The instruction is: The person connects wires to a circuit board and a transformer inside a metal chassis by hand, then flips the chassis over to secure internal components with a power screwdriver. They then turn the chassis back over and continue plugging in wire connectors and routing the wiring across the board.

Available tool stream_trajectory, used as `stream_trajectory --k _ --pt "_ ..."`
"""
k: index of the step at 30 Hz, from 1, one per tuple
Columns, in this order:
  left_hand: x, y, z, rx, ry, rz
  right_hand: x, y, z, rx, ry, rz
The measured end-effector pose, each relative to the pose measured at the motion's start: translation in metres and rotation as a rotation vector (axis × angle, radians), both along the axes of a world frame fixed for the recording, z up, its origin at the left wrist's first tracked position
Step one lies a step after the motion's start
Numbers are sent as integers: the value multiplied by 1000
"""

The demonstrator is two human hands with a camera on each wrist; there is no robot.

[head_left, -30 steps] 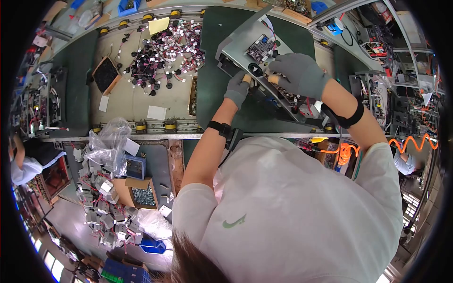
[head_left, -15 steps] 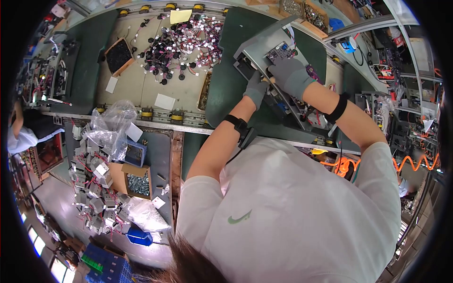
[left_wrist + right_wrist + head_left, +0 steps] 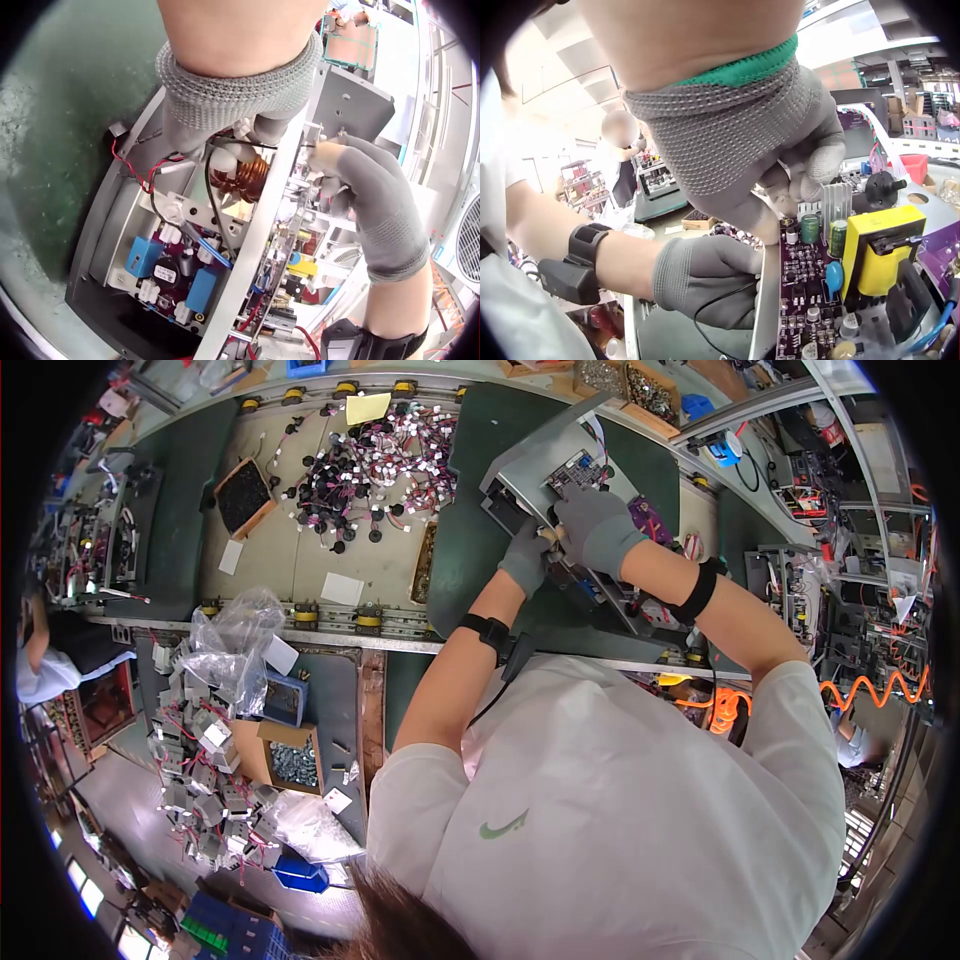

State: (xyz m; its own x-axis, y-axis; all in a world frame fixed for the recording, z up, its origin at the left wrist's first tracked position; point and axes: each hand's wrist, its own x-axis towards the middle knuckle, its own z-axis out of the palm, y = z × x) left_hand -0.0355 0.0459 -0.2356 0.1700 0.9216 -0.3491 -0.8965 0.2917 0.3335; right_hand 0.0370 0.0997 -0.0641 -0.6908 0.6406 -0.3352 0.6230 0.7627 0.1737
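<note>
A grey metal chassis (image 3: 520, 472), tilted on the green mat, carries circuit boards on both faces of an upright metal panel (image 3: 259, 225). My gloved left hand (image 3: 523, 555) is at the panel's near side, by a copper coil (image 3: 251, 180). Its fingers are curled round a thin black cable (image 3: 709, 305), which loops down from them. Across the panel's edge, my gloved right hand (image 3: 598, 530) has bent fingers close to a purple circuit board (image 3: 799, 300) with a metal heat sink (image 3: 835, 206). I cannot tell whether its fingertips pinch anything. A yellow transformer (image 3: 881, 255) stands beside them.
A heap of black round parts with wired white plugs (image 3: 385, 470) lies left of the mat (image 3: 465, 550). Near it is a box of dark small parts (image 3: 243, 498). Below the line, a carton of metal pieces (image 3: 292, 760) stands beside piled grey wired units (image 3: 205, 800).
My right hand has moved left along the panel, closer to my left hand. A black round part seen between the hands earlier is no longer visible there. The head view has shifted slightly.
</note>
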Motion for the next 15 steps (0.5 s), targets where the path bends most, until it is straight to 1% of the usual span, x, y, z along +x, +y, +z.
stream_trajectory --k 1,2,4,5,7,8,9,10,11,12,13,14,15 --pt "-4 -2 0 -38 62 27 0 0 2 4 94 -5" --pt "-8 -5 -4 -37 64 24 -1 2 7 5 96 -8" --pt "-17 -11 -14 -123 192 95 -2 9 23 132 186 -17" --pt "-20 -15 -14 -123 193 90 0 13 31 132 185 -22" --pt "-24 -24 -12 -194 294 140 12 21 48 224 281 -55" --pt "-27 -26 -2 -212 324 147 19 25 58 225 280 -58" --pt "-29 -27 10 -211 324 145 26 28 68 207 318 -116" --pt "-31 -27 22 -235 493 73 34 30 73 188 355 -173" --pt "-33 -27 27 -258 663 0 43 32 73 187 357 -173" --pt "-31 -25 26 -259 666 2 52 33 71 119 395 -217" --pt "-26 -22 25 -203 774 -22 60 33 68 48 432 -260" --pt "-23 -19 28 -147 881 -47 65 33 65 45 435 -257" --pt "-21 -18 30 -150 884 -46 71 32 62 27 470 -276"
